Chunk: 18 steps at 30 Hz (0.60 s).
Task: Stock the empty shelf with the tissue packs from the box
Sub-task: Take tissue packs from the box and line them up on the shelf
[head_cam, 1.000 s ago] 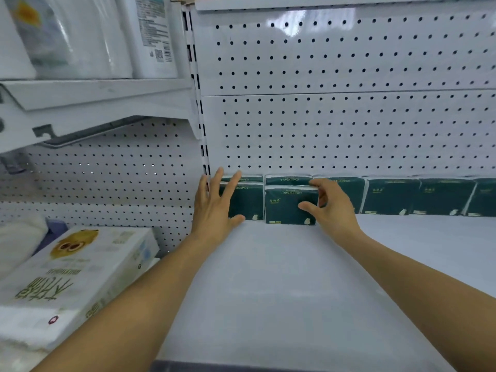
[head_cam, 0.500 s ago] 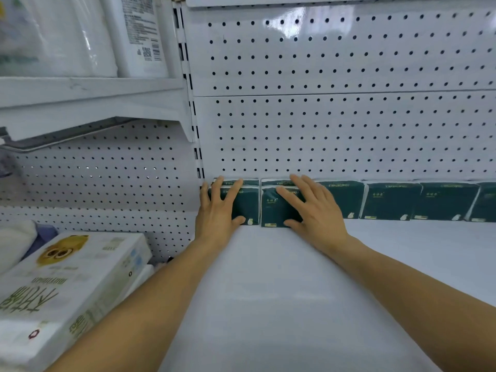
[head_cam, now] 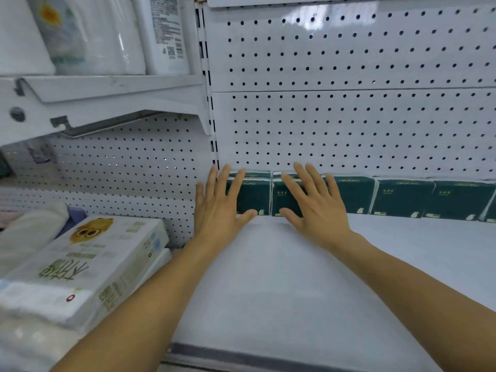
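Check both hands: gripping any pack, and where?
Nothing is gripped. Left hand and right hand lie open, straight fingers against the fronts of the two leftmost green tissue packs.

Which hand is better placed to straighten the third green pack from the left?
Probably the right hand: it lies flat on the second pack, right beside the third pack. The left hand is farther away.

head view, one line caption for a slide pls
Both hands press dark green tissue packs flat against the pegboard.
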Each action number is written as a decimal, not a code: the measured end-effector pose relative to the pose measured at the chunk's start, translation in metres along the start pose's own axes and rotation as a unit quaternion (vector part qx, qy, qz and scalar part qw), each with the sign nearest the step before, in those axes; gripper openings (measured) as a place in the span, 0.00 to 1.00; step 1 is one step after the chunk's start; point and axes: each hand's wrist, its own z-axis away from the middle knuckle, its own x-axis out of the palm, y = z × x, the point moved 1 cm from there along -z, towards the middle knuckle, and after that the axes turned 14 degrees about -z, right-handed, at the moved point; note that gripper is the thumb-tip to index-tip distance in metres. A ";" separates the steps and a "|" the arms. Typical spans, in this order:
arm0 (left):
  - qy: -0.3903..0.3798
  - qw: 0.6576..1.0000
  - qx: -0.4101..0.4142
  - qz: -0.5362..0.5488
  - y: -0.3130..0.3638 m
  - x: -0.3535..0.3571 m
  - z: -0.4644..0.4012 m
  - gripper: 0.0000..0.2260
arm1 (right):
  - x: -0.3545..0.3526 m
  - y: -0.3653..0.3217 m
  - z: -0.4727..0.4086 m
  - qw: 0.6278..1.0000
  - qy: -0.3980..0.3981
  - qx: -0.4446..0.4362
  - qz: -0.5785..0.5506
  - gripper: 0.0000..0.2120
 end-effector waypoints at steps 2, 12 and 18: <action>0.039 0.999 -0.007 0.006 -0.009 -0.021 0.027 0.38 | -0.017 -0.024 0.009 1.000 -0.005 0.008 -0.015 0.31; 0.078 0.996 -0.041 -0.013 -0.079 -0.106 0.235 0.29 | -0.083 -0.208 0.124 0.988 0.002 0.001 -0.157 0.25; 0.044 0.999 -0.026 -0.011 -0.121 -0.125 0.367 0.28 | -0.089 -0.305 0.206 0.978 -0.050 -0.077 -0.185 0.24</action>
